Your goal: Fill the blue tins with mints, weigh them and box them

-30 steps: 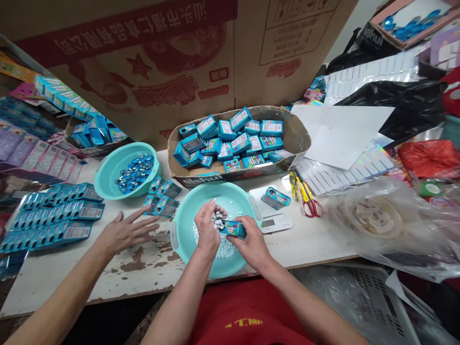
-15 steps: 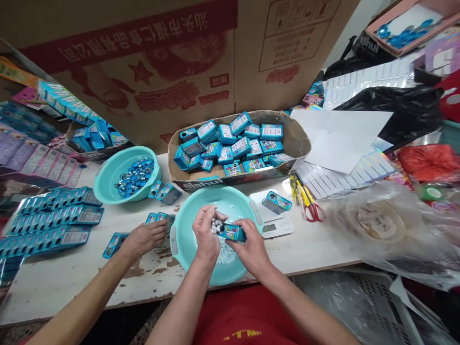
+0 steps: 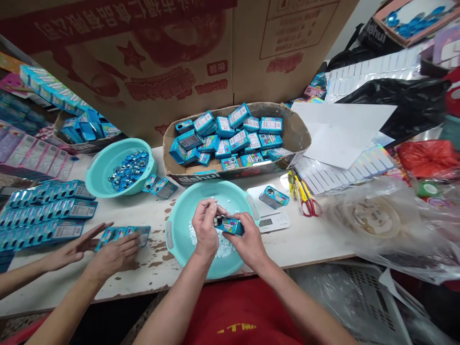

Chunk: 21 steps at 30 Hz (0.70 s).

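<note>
Over a turquoise basin (image 3: 175,211) holding white candies (image 3: 223,248), my right hand (image 3: 247,242) grips a small blue candy box (image 3: 228,225) lying tilted. Its open end points toward my left hand (image 3: 206,225), which is cupped with fingers curled against that opening. A few white candies show between those fingers and the box; the rest of the palm is hidden. Just right of the basin, a white kitchen scale (image 3: 275,221) carries another blue box (image 3: 274,197).
A co-worker's hands (image 3: 111,256) hold a row of blue boxes (image 3: 124,233) at left. Behind stand a carton tray (image 3: 296,165) of boxes and a basin (image 3: 94,177) of blue round pieces. Scissors (image 3: 309,203) and plastic bags (image 3: 345,230) lie to the right.
My left fingers have closed in on the box opening, and fewer candies show in that palm. The co-worker's hand has shifted left with boxes, and a second hand has come into view.
</note>
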Available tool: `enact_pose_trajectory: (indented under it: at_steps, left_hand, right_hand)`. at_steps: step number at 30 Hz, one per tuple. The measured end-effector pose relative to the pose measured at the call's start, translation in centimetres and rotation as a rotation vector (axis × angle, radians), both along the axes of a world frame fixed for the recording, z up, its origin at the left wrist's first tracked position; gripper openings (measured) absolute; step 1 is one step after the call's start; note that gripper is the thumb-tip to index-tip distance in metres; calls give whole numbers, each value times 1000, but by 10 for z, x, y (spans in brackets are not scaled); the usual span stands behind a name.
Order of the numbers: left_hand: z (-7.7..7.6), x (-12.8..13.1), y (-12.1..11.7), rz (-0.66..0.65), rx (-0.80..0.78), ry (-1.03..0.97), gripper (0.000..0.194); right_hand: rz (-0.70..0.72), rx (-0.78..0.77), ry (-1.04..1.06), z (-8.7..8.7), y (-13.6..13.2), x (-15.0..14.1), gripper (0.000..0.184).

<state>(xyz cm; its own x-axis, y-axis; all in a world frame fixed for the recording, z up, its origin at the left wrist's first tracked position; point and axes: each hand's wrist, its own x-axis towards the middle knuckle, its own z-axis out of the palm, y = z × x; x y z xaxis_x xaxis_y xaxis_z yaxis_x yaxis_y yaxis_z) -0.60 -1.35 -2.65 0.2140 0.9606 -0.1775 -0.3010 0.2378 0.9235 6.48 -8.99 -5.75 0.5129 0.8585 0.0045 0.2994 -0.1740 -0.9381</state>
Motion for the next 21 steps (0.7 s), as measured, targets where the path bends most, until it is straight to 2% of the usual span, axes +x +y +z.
enact_pose_trajectory:
  at_steps: [4,7,9,11,12,13,15,17,19,21]
  left_hand:
    - [10,1,2,-38,-8,-74,24]
    - [14,-6,19,-29,49,-126,24]
    - [4,-18,33,25,96,-52,24]
    - [-19,-32,44,34,157,188,24]
    - [-34,-38,45,-12,214,368,24]
    - [-50,-43,44,-123,301,563,22]
    - [-81,-44,32,-431,550,849,19]
    - [-104,-37,13,-733,834,978,21]
    - [-118,-26,-6,-901,1020,1073,29]
    - [-125,-17,-17,-951,1093,1191,34]
  right_hand:
    - [5,17,-9,3,5,8,26]
    - [18,105,1,13,5,26,29]
    - [2,185,30,19,2,41,33]
    - [-17,230,77,21,-2,53,34]
    - [-27,232,109,20,-3,57,35]
    - [-46,223,144,17,-4,58,36]
    - [-116,201,215,7,-4,55,39]
    - [-222,209,258,-7,-1,46,42]
    - [-316,242,263,-23,3,36,42]
    - [-368,267,231,-37,7,28,40]
